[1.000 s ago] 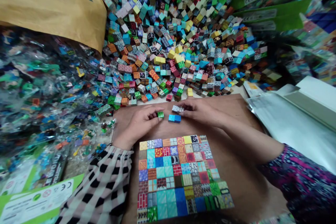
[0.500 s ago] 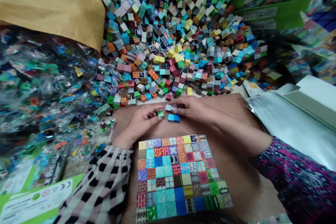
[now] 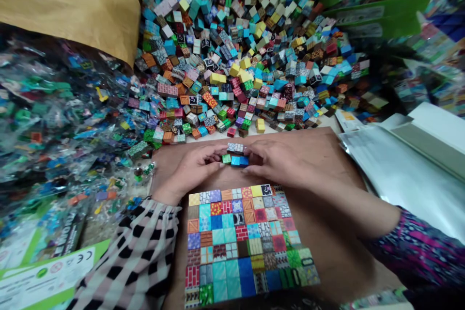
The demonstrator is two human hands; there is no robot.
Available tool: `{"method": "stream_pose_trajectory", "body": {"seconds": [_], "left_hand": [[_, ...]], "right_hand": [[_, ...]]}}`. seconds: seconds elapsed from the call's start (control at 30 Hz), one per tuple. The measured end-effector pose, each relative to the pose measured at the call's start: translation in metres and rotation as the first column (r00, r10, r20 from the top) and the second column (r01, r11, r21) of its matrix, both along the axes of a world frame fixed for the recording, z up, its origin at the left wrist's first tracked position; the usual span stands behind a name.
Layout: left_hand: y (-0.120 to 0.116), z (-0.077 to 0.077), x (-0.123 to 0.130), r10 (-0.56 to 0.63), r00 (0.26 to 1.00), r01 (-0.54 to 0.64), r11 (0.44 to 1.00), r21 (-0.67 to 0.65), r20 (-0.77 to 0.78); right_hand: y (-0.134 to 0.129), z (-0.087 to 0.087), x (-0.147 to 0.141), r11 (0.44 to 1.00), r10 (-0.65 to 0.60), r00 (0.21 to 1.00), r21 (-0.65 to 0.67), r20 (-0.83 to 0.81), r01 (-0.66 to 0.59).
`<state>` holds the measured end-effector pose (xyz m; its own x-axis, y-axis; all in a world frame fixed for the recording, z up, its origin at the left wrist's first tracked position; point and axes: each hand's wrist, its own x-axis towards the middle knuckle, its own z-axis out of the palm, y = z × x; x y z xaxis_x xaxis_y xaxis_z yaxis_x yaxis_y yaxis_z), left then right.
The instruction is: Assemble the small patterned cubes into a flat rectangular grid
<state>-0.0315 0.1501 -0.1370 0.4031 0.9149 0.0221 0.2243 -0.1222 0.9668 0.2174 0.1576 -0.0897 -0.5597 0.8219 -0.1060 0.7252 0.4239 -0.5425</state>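
Observation:
My left hand [image 3: 198, 164] rests on the brown board, its fingers bent around the left side of a small green block [image 3: 226, 159]. Opposite it, my right hand [image 3: 276, 162] has thumb and forefinger at the right end of the blue blocks [image 3: 239, 161]. Grey stone-patterned blocks [image 3: 235, 148] lie just behind, between the fingertips of both hands. Nearer to me is a flat mosaic of many patterned square blocks [image 3: 240, 242], which neither hand touches.
A large heap of coloured blocks [image 3: 232, 58] rises behind the brown board [image 3: 327, 155]. Bagged small parts [image 3: 72, 106] fill the left, below a yellow bag [image 3: 72, 5]. Clear plastic sleeves [image 3: 399, 164] lie at right, green-topped packets [image 3: 374, 9] at back right.
My right hand has moved from the grey blocks to the blue ones. The green block now sits against the blue blocks, and the view has shifted slightly.

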Motion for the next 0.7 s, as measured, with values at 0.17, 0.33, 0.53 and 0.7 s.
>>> {"method": "stream_pose_trajectory", "body": {"seconds": [0.17, 0.33, 0.53, 0.7], "left_hand": [[0.0, -0.003, 0.001, 0.009, 0.997, -0.008, 1.0, -0.022, 0.072], [0.0, -0.003, 0.003, 0.009, 0.995, -0.007, 1.0, -0.024, 0.101], [0.002, -0.003, 0.001, 0.002, 0.999, 0.0, 1.0, 0.03, -0.046], [0.002, 0.0, 0.002, -0.054, 0.994, 0.058, 0.997, 0.044, -0.099]], "right_hand": [[-0.002, -0.002, -0.01, 0.998, 0.008, 0.999, 0.065, 0.034, -0.01], [0.001, -0.009, -0.017, 0.984, -0.076, 0.994, 0.166, 0.08, 0.062], [0.01, -0.02, -0.02, 0.999, 0.016, 1.0, 0.038, 0.021, -0.017], [0.01, -0.024, -0.016, 0.993, 0.082, 0.995, 0.085, -0.048, -0.078]]}}
